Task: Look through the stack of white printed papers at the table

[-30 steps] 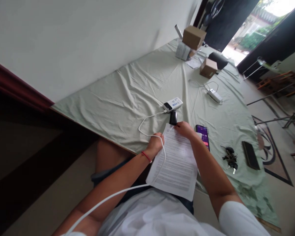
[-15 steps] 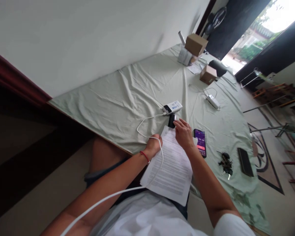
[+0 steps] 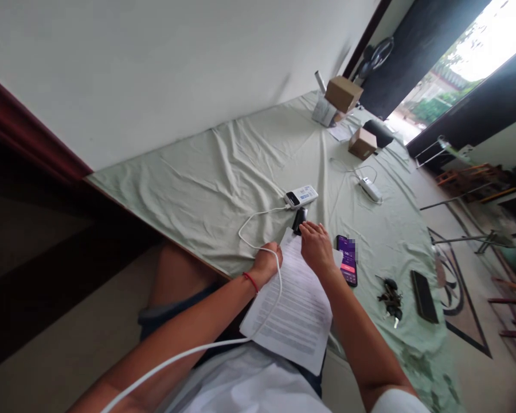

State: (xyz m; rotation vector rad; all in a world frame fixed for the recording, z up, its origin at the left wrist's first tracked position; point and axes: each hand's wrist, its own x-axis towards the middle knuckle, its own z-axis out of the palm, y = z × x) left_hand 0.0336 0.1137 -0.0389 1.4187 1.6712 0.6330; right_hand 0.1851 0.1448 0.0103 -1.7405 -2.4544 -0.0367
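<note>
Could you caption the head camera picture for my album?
Left hand holding printed paper by its edge, right hand at a small black object.

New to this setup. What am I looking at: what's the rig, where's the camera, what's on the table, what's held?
There's no machine: these are a person's bare hands, seen from a head-worn camera looking forward and down. The left hand grips the left edge of some printed sheets. The right hand is over their top end, fingers at a small black object; its grip is unclear. On the pale green cloth lie a white device with a white cable running over the left wrist area, a lit phone, keys, a dark flat object and, farther off, cardboard boxes.
</note>
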